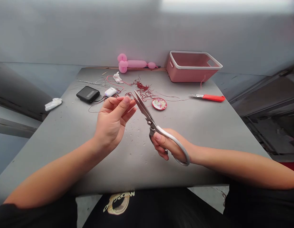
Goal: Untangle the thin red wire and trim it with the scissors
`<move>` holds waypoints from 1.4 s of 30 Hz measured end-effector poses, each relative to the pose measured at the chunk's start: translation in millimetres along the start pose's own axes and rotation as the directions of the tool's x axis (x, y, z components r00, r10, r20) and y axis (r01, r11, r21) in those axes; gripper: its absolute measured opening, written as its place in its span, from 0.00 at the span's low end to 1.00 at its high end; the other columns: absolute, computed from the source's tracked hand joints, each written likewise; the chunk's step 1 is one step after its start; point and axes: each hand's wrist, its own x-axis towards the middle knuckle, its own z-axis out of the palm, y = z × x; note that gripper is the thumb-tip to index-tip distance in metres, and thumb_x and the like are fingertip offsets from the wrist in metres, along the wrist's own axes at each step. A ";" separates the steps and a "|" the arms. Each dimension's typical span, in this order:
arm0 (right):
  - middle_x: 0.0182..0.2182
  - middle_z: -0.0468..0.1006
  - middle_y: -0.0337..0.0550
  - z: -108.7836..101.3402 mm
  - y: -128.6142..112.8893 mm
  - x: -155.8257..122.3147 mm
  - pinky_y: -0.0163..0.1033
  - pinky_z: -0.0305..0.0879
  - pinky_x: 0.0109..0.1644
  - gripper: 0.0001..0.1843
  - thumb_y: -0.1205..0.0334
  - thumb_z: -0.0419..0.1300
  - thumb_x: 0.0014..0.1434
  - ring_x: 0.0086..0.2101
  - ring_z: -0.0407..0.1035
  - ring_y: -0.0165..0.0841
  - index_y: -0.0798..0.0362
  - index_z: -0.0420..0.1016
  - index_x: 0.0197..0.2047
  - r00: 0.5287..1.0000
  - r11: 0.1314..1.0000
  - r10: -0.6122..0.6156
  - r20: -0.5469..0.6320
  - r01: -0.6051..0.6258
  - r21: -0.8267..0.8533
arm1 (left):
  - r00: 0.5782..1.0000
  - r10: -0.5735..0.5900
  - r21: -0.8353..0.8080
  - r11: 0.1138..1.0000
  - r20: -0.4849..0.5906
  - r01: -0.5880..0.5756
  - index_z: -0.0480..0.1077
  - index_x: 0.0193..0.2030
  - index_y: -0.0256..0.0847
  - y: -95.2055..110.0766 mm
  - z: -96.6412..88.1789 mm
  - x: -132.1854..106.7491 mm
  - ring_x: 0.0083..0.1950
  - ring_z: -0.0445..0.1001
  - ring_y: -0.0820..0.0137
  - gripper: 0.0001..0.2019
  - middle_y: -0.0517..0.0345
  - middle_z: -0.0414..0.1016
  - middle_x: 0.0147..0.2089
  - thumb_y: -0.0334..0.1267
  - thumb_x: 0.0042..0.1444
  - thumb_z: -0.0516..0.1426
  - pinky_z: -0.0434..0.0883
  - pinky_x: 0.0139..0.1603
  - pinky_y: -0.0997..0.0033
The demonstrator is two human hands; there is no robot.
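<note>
My right hand [168, 144] grips a pair of scissors [149, 122] with grey-white handles. Their blades point up and to the left, slightly parted, and the tips come close to the fingertips of my left hand [113, 120]. Thumb and forefinger of that hand are pinched on what looks like a thin red cord; its end at the fingertips is too small to make out clearly. Beyond the hands lies a tangled pile of dark red cord pieces [142, 86]. A small round red-rimmed dish [159, 104] with tiny pale and pink bits sits just right of the blades.
A black box-shaped device [88, 94] and a small white case [110, 92] lie at left. Crumpled white tissue [53, 104] is at the left edge. At the back are a pink twisted balloon [136, 64] and a pink basket [192, 75]; a red-handled cutter [213, 98] lies right.
</note>
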 end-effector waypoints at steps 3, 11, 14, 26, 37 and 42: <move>0.18 0.59 0.30 6.0 -1.9 8.6 0.32 0.58 0.23 0.30 0.33 0.52 0.60 0.17 0.59 0.24 0.51 0.55 0.26 1.000 0.999 0.008 -0.011 -0.008 0.046 | 0.999 0.034 -0.002 0.999 0.006 -0.034 0.70 0.29 0.42 -1.9 -2.5 2.9 0.38 0.80 0.77 0.11 0.68 0.79 0.32 0.34 0.46 0.70 0.76 0.41 0.79; 0.18 0.58 0.29 11.6 -4.7 20.7 0.31 0.58 0.21 0.29 0.32 0.55 0.58 0.16 0.57 0.23 0.51 0.56 0.26 0.999 0.992 0.032 -0.038 -0.027 0.121 | 0.998 0.055 0.050 0.997 -0.005 -0.054 0.69 0.30 0.42 -5.0 -5.3 3.2 0.41 0.81 0.75 0.11 0.68 0.79 0.33 0.34 0.49 0.68 0.76 0.43 0.75; 0.17 0.58 0.30 9.3 -6.8 21.3 0.32 0.58 0.21 0.32 0.29 0.53 0.56 0.15 0.57 0.23 0.51 0.55 0.26 0.997 0.994 0.065 -0.031 -0.062 0.095 | 0.995 0.101 0.094 0.990 0.014 -0.102 0.68 0.30 0.42 -7.5 -8.1 5.5 0.41 0.80 0.74 0.12 0.68 0.78 0.32 0.35 0.47 0.69 0.77 0.44 0.74; 0.16 0.58 0.30 6.9 -7.9 23.1 0.32 0.57 0.20 0.30 0.32 0.56 0.56 0.15 0.56 0.23 0.51 0.55 0.25 0.994 0.994 0.087 -0.063 -0.082 0.079 | 0.943 0.313 0.283 0.899 0.114 -0.333 0.73 0.29 0.43 -14.0 -14.7 6.9 0.39 0.78 0.73 0.08 0.63 0.78 0.34 0.34 0.49 0.68 0.77 0.47 0.70; 0.11 0.53 0.27 1.2 -0.8 24.4 0.31 0.55 0.17 0.33 0.29 0.52 0.57 0.11 0.54 0.23 0.51 0.52 0.22 0.990 0.982 0.139 0.028 -0.142 0.121 | 0.912 0.372 0.319 0.855 0.171 -0.409 0.74 0.30 0.41 -21.3 -21.5 16.2 0.37 0.78 0.74 0.08 0.62 0.79 0.32 0.33 0.47 0.70 0.76 0.45 0.73; 0.11 0.51 0.26 1.6 -0.9 24.8 0.31 0.52 0.15 0.35 0.25 0.51 0.55 0.10 0.53 0.23 0.50 0.50 0.22 0.989 0.973 0.142 0.047 -0.148 0.177 | 0.899 0.401 0.327 0.837 0.179 -0.438 0.74 0.29 0.40 -22.8 -23.2 19.5 0.35 0.78 0.74 0.10 0.62 0.79 0.31 0.35 0.45 0.71 0.77 0.43 0.72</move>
